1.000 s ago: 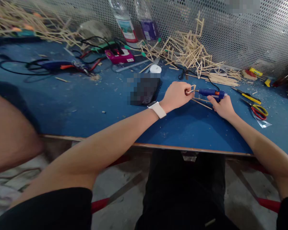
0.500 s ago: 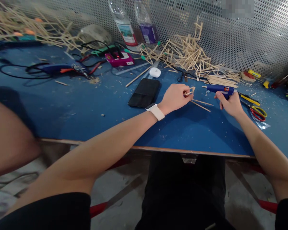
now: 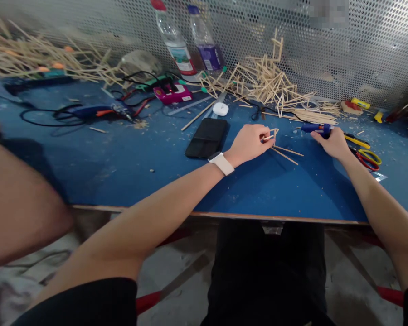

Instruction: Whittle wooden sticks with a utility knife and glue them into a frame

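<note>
My left hand (image 3: pixel 250 142), with a pale watch band at its wrist, pinches a small frame of thin wooden sticks (image 3: pixel 286 150). Two of its sticks point out to the right above the blue tabletop, and a small angled end stands up beyond the fingertips. To the right, my right hand (image 3: pixel 333 142) is closed around a blue hot glue gun (image 3: pixel 314 128), whose nozzle points left. The gun's handle is mostly hidden by the fingers. Beside that hand lie scissors with red and yellow handles (image 3: pixel 369 158) and a yellow-handled cutter (image 3: pixel 358 140).
A black phone-like slab (image 3: pixel 207 138) and a white earbud case (image 3: pixel 221 109) lie left of my hands. Behind are a heap of wooden sticks (image 3: pixel 268 79), a magenta power block (image 3: pixel 173 93) and two bottles (image 3: pixel 180 52). Another person's limb (image 3: pixel 23 203) is at the left.
My right hand has drawn the glue gun slightly to the right, away from the stick frame. My left hand keeps its pinch. The whole view has shifted a little.
</note>
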Available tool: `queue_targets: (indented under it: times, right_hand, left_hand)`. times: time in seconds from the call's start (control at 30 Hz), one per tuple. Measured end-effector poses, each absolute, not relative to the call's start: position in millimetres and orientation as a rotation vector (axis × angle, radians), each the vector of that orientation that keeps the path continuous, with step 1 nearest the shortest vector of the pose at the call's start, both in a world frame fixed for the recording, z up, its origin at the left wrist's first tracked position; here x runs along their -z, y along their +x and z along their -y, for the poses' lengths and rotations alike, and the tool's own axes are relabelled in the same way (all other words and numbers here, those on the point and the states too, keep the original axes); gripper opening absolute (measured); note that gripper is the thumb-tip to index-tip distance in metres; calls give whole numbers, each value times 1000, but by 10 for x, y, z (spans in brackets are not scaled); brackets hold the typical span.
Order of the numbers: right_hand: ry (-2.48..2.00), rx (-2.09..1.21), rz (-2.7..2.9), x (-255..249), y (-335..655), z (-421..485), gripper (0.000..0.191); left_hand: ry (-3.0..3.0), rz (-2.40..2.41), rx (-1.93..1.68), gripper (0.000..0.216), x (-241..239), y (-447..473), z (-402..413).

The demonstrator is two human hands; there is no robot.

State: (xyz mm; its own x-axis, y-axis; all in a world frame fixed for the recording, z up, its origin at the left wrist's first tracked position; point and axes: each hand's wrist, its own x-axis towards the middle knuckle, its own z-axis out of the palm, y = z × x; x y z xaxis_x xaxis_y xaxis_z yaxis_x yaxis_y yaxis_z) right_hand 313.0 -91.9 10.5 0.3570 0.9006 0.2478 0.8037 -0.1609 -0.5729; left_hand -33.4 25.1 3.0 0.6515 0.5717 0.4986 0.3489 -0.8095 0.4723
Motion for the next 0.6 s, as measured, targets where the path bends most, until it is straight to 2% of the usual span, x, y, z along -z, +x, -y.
queue_targets:
  times: [0.2, 0.47, 0.6]
  right_hand:
    - [-2031, -170, 1471, -154, 3089, 911, 39]
    - [-2037, -131, 1469, -84, 3151, 882, 51]
    - [-2018, -141, 1485, -73, 3158, 878, 47]
  left_hand:
    - [2536, -724, -912, 54, -43, -339, -250]
    - [2540, -719, -936, 57, -32, -348, -267]
    - [2521, -729, -929, 59, -50, -365, -253]
